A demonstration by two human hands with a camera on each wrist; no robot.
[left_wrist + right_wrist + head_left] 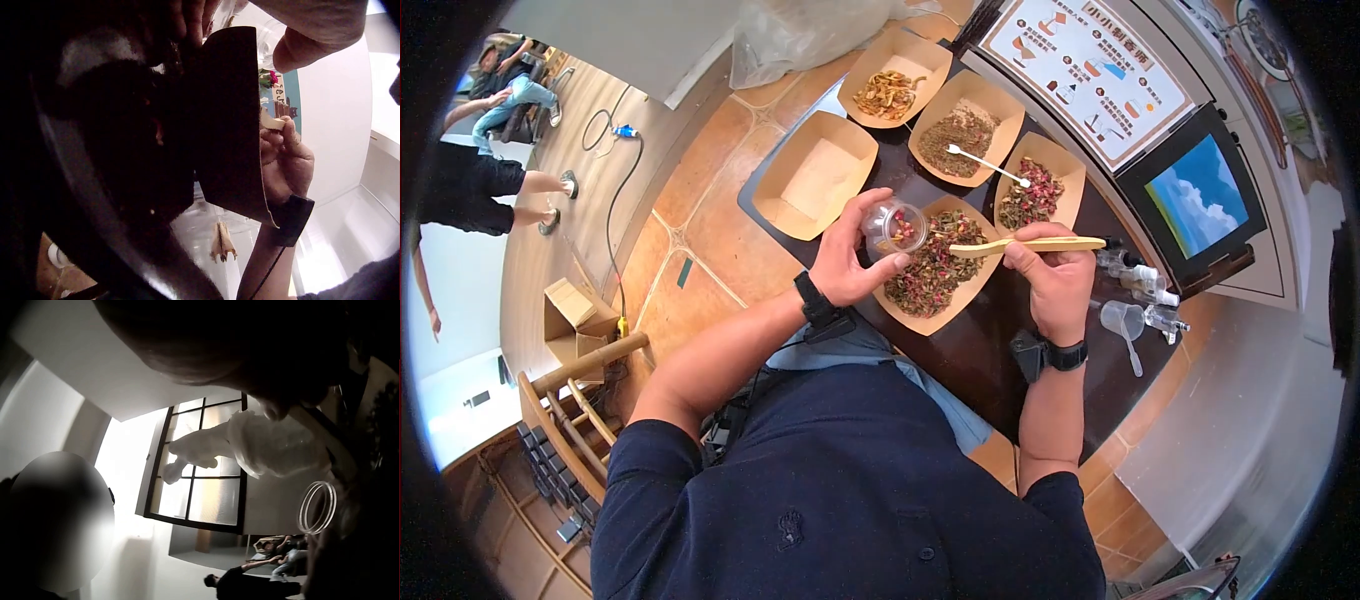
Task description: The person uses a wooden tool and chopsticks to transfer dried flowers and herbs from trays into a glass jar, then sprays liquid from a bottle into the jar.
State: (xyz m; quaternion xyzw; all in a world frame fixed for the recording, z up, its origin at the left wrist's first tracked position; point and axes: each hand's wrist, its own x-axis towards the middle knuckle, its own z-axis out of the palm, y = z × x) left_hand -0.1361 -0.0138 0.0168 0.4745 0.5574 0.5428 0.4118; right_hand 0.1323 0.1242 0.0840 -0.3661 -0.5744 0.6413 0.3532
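Observation:
My left hand (pixel 845 255) holds a small clear jar (pixel 878 238) with a few reddish and yellowish dried bits in it, its round mouth facing up toward the head camera. In my right hand (pixel 1055 290) the fingers and thumb pinch the handle of a pale wooden spoon (pixel 1000 246). The spoon's far end reaches over a brown paper tray (pixel 974 288) of mixed dried petals and leaves, close to the jar's mouth. In the left wrist view, the right hand (pixel 287 156) shows beyond a dark tray wall (pixel 231 125).
Further paper trays hold yellowish dried slices (pixel 885 95), brown crumbs (pixel 955 135) and rose petals (pixel 1030 195). A white stick spoon (pixel 990 165) spans two trays. At the right are a plastic cup (pixel 1122 318), a dropper (pixel 1135 358) and small bottles (pixel 1145 282). A screen (pixel 1197 210) stands behind.

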